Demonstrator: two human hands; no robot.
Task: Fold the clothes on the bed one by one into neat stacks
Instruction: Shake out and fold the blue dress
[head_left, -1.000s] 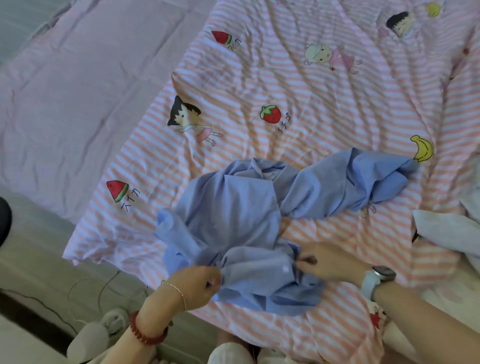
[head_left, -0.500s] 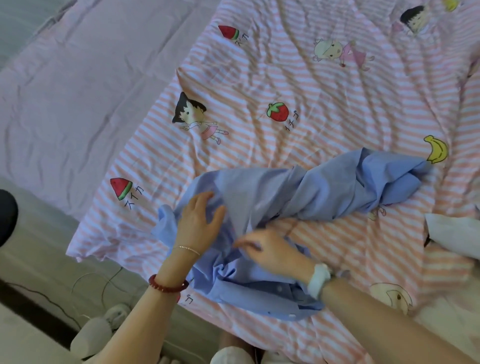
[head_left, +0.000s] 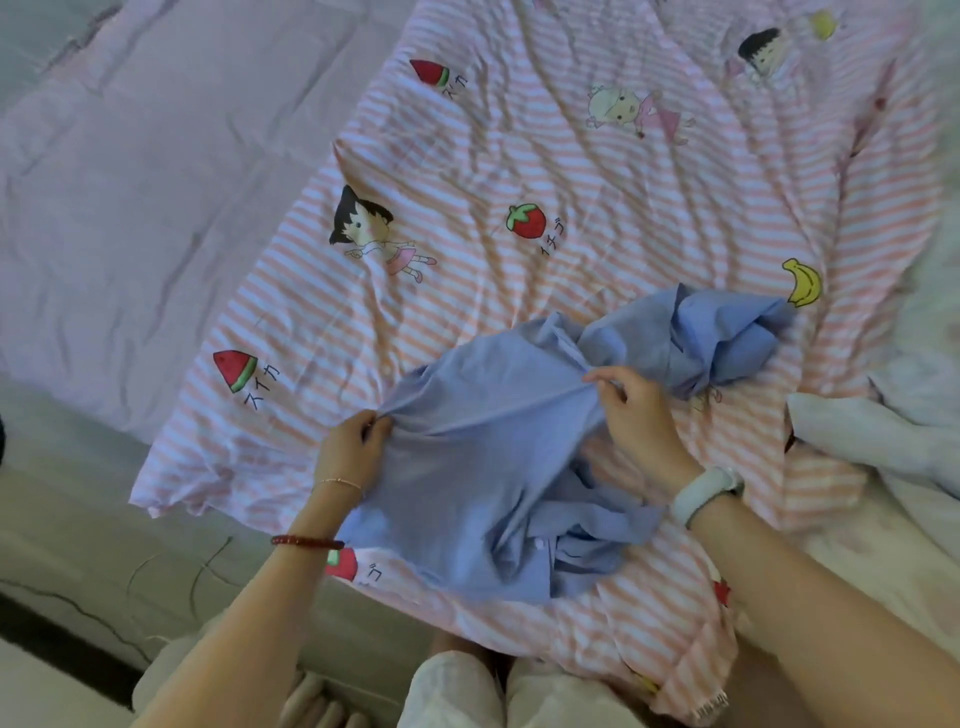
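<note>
A person's 2 hands are gripping 1 crumpled blue shirt (head_left: 483, 467) lying near the front edge of a bed, at about 6 o'clock in the head view. The left hand (head_left: 350, 449) is bunching the shirt's edge at 8 o'clock of the garment, fingers curled tight around the cloth; the right hand (head_left: 636, 410) is pinching a fold at its 1 o'clock side, thumb and fingers closed on the fabric. Between them the cloth is pulling taut.

Much of the shirt is hard to read: its far end is lying twisted in a heap toward 2 o'clock, and its lower part is folding under itself, with only 1 white button clearly showing. A pale garment (head_left: 872, 436) at 3 o'clock is running off the right edge, so its kind cannot be told. Both forearms are cut off at the bottom.

The left wrist is wearing 2 bracelets, 1 thin chain and 1 of red beads (head_left: 306, 541); the right is wearing 1 pale wristband (head_left: 706, 493).

The shirt is resting on a pink-and-white striped sheet (head_left: 519, 130) printed with cartoon children and fruit, spread over a plain lilac bed cover (head_left: 130, 208) reaching toward 10 o'clock. Grey flooring (head_left: 62, 545) is showing at 8 o'clock.
</note>
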